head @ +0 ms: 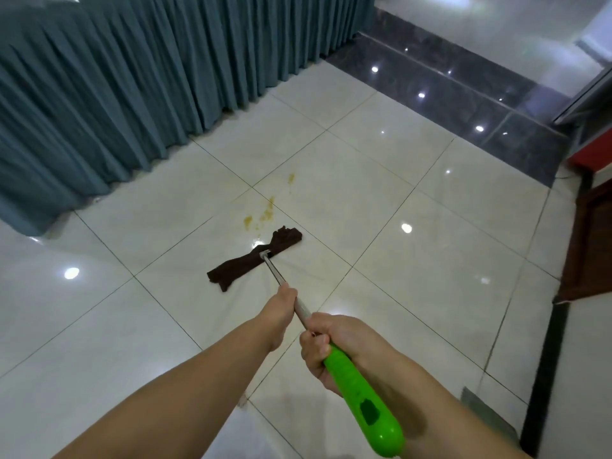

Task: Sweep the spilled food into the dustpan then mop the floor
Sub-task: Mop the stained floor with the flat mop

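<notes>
Both hands [318, 346] clasp mop [255, 256] (stains [261, 215] just beyond).

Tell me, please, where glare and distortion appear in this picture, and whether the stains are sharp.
Head view: ceiling lights glare as bright spots on the glossy floor tiles; the wide lens bends the curtain and tile lines; the yellow stains beyond the mop cloth look slightly soft.

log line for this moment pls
phase: mopping | left hand: grips mop pole | right hand: grips green handle | mop head: on tile, just short of yellow stains | dustpan: not visible
</notes>
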